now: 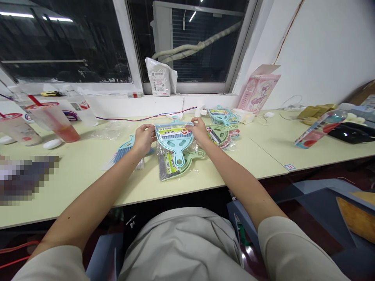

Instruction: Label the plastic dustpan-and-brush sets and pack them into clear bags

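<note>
My left hand (143,140) and my right hand (199,132) grip the two sides of a light blue dustpan-and-brush set (176,145) with a yellow-green label. Its handle points toward me. Beneath it on the table lies a green dustpan-and-brush set (191,158) in clear plastic. Beside my left hand is a blue hand brush (124,150), partly hidden by that arm. Past my right hand rests another green set (222,134) with a pink one (234,133) under it. Further back is one more blue set (222,115).
On the left stand drink cups (58,123) and white oval objects (52,144). A clear plastic wrapper (109,130) lies behind my left hand. At the back right are a pink box (259,91) and a small tub (244,116); a bottle (320,127) is farther right. The table's front edge (193,190) faces me.
</note>
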A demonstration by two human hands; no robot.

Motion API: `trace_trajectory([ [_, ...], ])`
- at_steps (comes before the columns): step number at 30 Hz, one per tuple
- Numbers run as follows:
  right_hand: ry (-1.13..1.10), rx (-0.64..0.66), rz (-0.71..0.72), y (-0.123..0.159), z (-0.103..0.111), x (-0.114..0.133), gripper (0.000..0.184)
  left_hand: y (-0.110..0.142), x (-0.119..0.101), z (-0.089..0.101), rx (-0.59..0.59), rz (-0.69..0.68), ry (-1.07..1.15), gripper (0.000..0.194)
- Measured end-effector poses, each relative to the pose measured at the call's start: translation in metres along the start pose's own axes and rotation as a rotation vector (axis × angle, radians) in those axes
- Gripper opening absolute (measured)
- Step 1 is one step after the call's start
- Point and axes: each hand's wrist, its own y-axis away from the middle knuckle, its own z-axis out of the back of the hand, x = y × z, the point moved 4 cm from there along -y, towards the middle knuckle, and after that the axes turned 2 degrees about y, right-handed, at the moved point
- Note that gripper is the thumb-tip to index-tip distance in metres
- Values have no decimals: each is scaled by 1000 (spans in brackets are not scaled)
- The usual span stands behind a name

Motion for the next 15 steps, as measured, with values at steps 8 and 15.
trace_trajectory([
  [8, 64, -18, 71, -9, 3, -9, 42, -2, 1, 4, -87, -143, -104, 15],
  [15, 110, -15, 102, -8, 2, -6, 42, 0, 2, 3, -79, -155, -213, 13],
])
